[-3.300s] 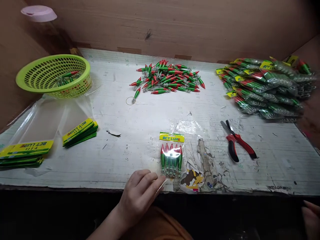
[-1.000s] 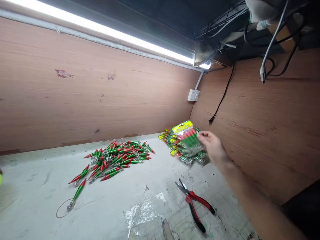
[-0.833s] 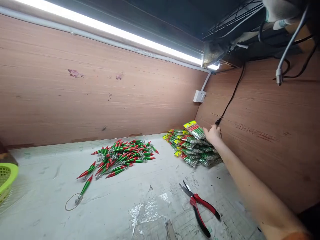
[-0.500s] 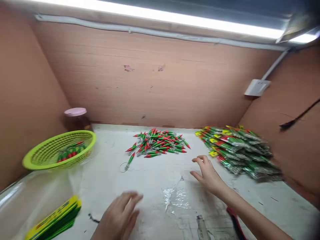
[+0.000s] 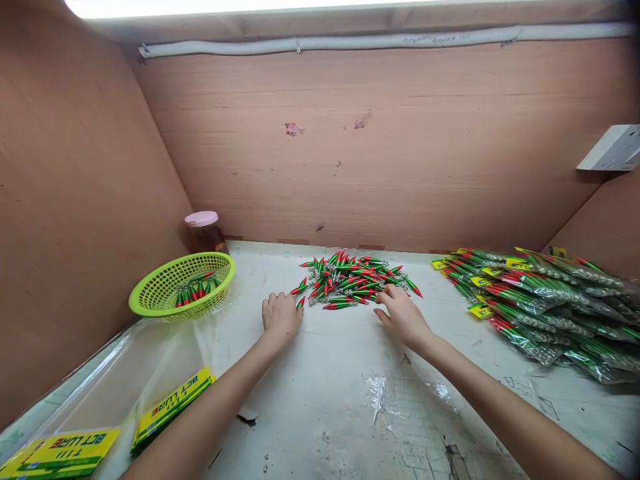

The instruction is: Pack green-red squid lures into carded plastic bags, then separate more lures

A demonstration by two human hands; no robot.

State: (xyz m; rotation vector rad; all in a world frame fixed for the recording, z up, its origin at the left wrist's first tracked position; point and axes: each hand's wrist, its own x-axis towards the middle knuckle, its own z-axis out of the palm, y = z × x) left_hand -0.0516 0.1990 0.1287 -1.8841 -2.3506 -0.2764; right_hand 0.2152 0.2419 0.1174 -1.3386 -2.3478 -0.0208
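Wooden booth, worn table point(image 5: 350, 400). My left hand point(image 5: 281, 315) and right hand point(image 5: 403, 316) rest unclenched, empty, at loose lures point(image 5: 353, 280); exposed hooks could snag fingers.

Plenty of open tabletop point(image 5: 345, 373) at 6 o'clock, between the two forearms, nothing lying there but scuffed tape. Dead ahead at 12 the loose lure pile point(image 5: 353, 280) blocks the way, with the left hand point(image 5: 280, 315) and right hand point(image 5: 403, 317) parked at its near corners. At 3 o'clock the stack of bagged lures point(image 5: 545, 300) fills the right side. At 10 the green basket point(image 5: 183, 285) and a jar point(image 5: 204, 231) crowd the corner. At 8, yellow header cards point(image 5: 173, 404) and clear plastic cover the edge. Wood walls close three sides.
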